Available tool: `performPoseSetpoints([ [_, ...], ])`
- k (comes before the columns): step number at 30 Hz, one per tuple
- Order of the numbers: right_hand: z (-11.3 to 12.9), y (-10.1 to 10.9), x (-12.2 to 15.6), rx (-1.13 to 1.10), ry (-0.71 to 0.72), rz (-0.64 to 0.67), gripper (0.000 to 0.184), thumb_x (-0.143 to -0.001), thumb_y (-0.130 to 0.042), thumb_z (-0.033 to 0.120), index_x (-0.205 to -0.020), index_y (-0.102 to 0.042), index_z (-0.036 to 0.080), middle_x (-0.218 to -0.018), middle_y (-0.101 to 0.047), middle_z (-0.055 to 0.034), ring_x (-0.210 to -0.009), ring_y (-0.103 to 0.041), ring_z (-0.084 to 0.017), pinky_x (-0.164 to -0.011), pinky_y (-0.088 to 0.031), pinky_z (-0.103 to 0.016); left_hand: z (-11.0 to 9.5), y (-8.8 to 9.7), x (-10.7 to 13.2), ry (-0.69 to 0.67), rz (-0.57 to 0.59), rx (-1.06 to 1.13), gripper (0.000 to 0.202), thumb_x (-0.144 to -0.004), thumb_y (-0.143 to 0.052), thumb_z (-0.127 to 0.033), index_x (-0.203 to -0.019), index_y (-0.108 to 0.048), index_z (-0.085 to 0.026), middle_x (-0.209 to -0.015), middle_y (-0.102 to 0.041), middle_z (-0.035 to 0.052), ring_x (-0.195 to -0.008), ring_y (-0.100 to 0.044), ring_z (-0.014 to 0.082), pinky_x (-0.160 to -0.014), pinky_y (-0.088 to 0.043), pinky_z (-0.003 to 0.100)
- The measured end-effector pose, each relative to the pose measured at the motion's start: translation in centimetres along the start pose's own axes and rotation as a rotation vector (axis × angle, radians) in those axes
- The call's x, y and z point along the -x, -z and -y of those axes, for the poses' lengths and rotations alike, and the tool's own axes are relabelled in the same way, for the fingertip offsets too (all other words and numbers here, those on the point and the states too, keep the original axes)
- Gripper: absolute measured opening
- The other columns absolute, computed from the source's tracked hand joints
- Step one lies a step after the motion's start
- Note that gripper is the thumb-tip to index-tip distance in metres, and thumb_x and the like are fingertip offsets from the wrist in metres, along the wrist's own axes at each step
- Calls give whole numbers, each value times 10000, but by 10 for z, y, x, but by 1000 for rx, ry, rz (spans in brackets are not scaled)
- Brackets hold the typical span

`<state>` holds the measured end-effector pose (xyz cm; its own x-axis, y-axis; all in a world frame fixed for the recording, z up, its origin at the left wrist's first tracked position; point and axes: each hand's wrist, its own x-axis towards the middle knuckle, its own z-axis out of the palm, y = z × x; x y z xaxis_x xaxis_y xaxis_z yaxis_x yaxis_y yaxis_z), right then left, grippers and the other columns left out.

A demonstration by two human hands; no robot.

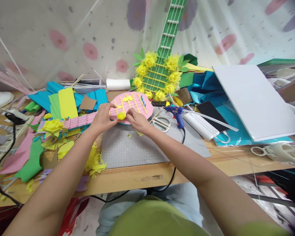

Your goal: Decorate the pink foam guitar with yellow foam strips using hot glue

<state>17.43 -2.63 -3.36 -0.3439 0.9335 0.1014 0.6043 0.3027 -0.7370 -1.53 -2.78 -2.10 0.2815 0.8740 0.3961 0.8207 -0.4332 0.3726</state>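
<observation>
Pink card faces the body of one toy guitar (147, 105), which lies flat along the back of one grey cutting mat (147, 149), its neck running left among paper scraps. Two bare hands work at its near edge. The left hand (102, 117) reaches over where neck meets body, thumb and forefinger apart, beside one rounded yellow piece (121, 115). The right hand (138, 122) has its fingertips drawn together on the other side of that piece; I cannot tell whether either hand grips it.

Behind stands one green guitar (166, 42), neck up, with at least eight yellow flowers around its body. One blue glue gun (179, 117) and one pair of scissors (161, 124) sit just right of the right hand, narrowing the room there. One white board (258, 101) hangs over the right side of the wooden table (127, 178). To the left, heaped paper (67, 105) crowds the neck. Bare mat reaches from the guitar nearly to the table's front edge, the widest space for moving; one black cord (184, 139) crosses that edge.
</observation>
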Motion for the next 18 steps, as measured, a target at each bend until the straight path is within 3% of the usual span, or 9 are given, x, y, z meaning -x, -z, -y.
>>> performPoseSetpoints([
  [4, -7, 11, 7, -118, -24, -12, 125, -863, -360, 282, -910, -466, 235, -963, -665, 6, -691, -592, -141, -698, -438, -266, 7, 11, -1, 148, -70, 111, 325, -680, -564, -278, -992, -495, -220, -1080, -572, 56, -1019, -540, 218, -886, -450, 370],
  [9, -33, 29, 21, -222, -56, -113, 132, -861, -352, 311, -869, -455, 228, -921, -663, 20, -529, -540, -88, -651, -437, -247, 27, 10, -2, 407, -211, 159, 198, -719, -516, -310, -879, -541, -197, -925, -612, 45, -829, -582, 174, -755, -471, 307],
  [12, -56, 40, 31, -192, -73, -177, 151, -858, -359, 332, -849, -463, 223, -837, -652, 9, -565, -543, -104, -650, -432, -250, 33, 7, -1, 518, -218, 137, 220, -761, -469, -335, -898, -569, -195, -899, -626, 39, -749, -567, 160, -723, -455, 302],
  [18, -89, 54, 44, -104, -80, -372, 218, -850, -351, 375, -755, -473, 220, -674, -563, -8, -645, -526, -151, -653, -403, -269, 26, 7, -12, 554, -157, 18, 228, -792, -422, -342, -783, -599, -199, -789, -620, 43, -767, -563, 196, -714, -432, 316],
])
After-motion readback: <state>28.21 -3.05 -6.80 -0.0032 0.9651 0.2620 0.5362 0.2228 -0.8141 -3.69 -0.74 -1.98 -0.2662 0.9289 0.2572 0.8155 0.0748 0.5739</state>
